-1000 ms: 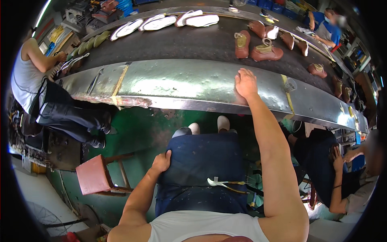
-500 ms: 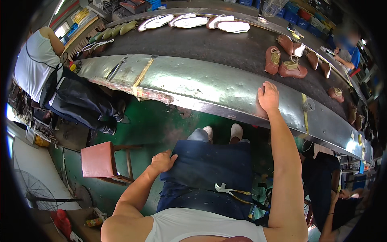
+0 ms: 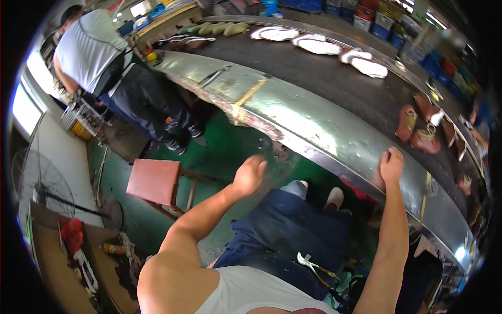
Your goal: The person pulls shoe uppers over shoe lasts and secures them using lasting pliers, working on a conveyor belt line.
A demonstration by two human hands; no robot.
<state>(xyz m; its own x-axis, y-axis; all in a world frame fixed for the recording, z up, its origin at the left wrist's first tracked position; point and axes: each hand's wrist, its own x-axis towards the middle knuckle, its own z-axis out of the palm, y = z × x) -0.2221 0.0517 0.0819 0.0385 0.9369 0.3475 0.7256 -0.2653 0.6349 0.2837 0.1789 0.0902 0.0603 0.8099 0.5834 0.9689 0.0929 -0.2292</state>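
Observation:
My right hand (image 3: 391, 166) rests on the metal ledge (image 3: 293, 115) of a long bench, fingers laid over its surface with nothing in them. My left hand (image 3: 249, 176) hangs in the air between a stool and the ledge; it is a little blurred, its fingers are loosely bent, and no object shows in it. Beyond my right hand, brown lace-up shoes (image 3: 425, 140) stand on the dark belt (image 3: 334, 70). White soles (image 3: 369, 67) lie farther along it. Against my dark blue apron (image 3: 293, 222), a metal-headed tool (image 3: 306, 261) is tucked at the waist.
A stool (image 3: 154, 180) with a reddish seat stands left of me, near a floor fan (image 3: 44, 191). At the upper left another person (image 3: 97, 49) bends over, back turned. Olive shoe-shaped forms (image 3: 222, 28) line the belt's far left. A slim tool (image 3: 213, 76) lies on the ledge.
My left hand has lifted off my thigh and moved forward. The view has turned left, while my right hand stays on the ledge. The other person has bent farther over.

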